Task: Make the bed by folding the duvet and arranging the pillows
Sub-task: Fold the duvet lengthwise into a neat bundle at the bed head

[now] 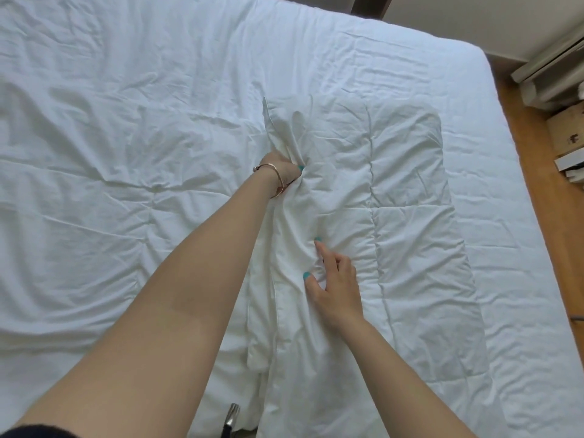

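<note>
This is a bedroom in a home: a wide bed (493, 128) with a white fitted sheet fills nearly the whole view, and a rumpled white quilted duvet (410, 216) lies across it. Past the bed's right edge runs a strip of warm wooden floor (537, 191) with a brown cardboard box (565, 128) (household clutter) beside a pale wall (458, 17).

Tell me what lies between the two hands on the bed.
Only bunched white duvet: a creased ridge runs from the left hand to the right hand, per the head view.
</note>
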Demonstrator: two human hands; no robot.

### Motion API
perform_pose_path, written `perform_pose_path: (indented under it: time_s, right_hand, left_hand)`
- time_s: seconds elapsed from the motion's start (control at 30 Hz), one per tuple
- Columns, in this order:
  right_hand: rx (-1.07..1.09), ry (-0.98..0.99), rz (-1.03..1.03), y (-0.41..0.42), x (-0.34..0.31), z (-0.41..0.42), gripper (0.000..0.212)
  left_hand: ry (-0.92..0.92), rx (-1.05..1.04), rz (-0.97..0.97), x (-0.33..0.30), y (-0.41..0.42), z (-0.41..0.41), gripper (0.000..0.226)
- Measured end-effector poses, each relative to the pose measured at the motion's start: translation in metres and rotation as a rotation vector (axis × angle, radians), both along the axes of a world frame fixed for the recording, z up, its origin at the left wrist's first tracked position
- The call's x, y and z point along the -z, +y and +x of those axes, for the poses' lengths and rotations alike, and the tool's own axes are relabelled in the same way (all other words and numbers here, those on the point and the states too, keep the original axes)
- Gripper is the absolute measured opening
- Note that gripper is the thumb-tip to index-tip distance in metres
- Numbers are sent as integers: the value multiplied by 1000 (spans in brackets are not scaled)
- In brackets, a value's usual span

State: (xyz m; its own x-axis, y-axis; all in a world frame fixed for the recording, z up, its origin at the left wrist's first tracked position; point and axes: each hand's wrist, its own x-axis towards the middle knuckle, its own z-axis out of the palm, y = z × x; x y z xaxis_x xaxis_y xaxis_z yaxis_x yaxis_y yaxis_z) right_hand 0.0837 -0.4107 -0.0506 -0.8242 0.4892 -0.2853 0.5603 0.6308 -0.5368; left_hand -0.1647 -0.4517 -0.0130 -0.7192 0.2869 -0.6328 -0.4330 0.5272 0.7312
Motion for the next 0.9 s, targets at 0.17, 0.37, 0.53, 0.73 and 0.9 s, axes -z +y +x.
perform_pose_path:
  time_s: [0.17,0.37,0.53,0.73,0.9]
  right_hand:
    - [-30,-14,-13,0,-2,0,62]
    - [38,21,52,-3,-6,-11,48]
    - [-80,3,184,4,4,3,48]
    - [-117,-186,463,-9,10,44,63]
    - [-240,-280,308,-21,-5,72,72]
  left_hand:
    - [277,-203,-213,19,-46,-7,23]
    - [851,-122,-458,26,-16,25,47]
    - [947,605,-378,71,-24,84,53]
    - [676,489,-443,77,-71,126,64]
    - [634,393,-206,60,-113,229,72]
